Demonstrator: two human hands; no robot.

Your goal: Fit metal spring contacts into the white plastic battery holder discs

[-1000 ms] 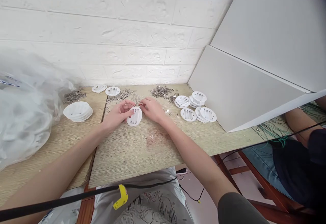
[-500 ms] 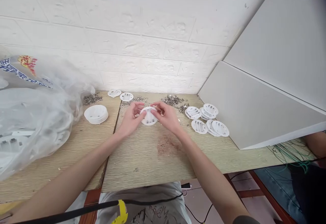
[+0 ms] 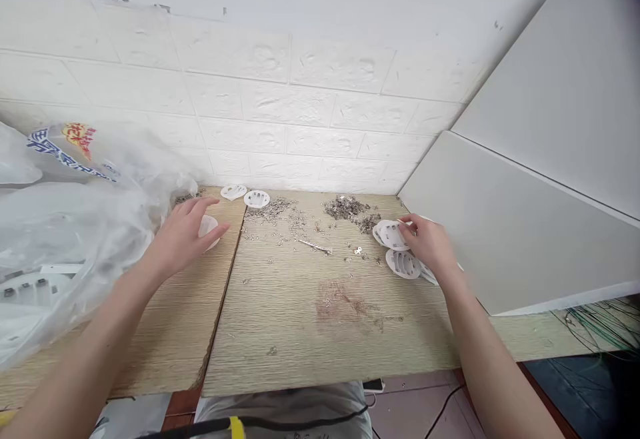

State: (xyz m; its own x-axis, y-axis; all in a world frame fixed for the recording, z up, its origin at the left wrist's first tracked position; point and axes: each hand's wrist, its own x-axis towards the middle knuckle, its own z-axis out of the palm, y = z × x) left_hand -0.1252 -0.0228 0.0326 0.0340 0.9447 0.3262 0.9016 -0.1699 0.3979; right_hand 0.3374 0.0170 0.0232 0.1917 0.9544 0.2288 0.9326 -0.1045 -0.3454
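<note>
My right hand [image 3: 425,242] pinches the rim of a round white plastic disc [image 3: 393,236] with small metal pieces set in it. It holds this disc over a group of similar discs [image 3: 403,264] at the right of the table. To the left, my left hand [image 3: 183,236] has its thumb and fingers apart, around the stack of plain white discs [image 3: 209,229]. Most of that stack is hidden behind the hand, and I cannot tell whether they touch. Between the hands lies a thin silvery tool [image 3: 315,247], perhaps tweezers.
Small metal parts lie in heaps [image 3: 345,207] and scattered bits [image 3: 273,210] near the wall. Two white discs [image 3: 257,199] rest at the back left. A large clear plastic bag [image 3: 75,239] bulges on the left; a grey-white panel [image 3: 530,226] leans at right. Green wires [image 3: 600,329] lie beyond it.
My hands have parted from the middle. The right one has carried the disc to the group at the right; the left has let go and moved to the stack. The silvery tool now shows.
</note>
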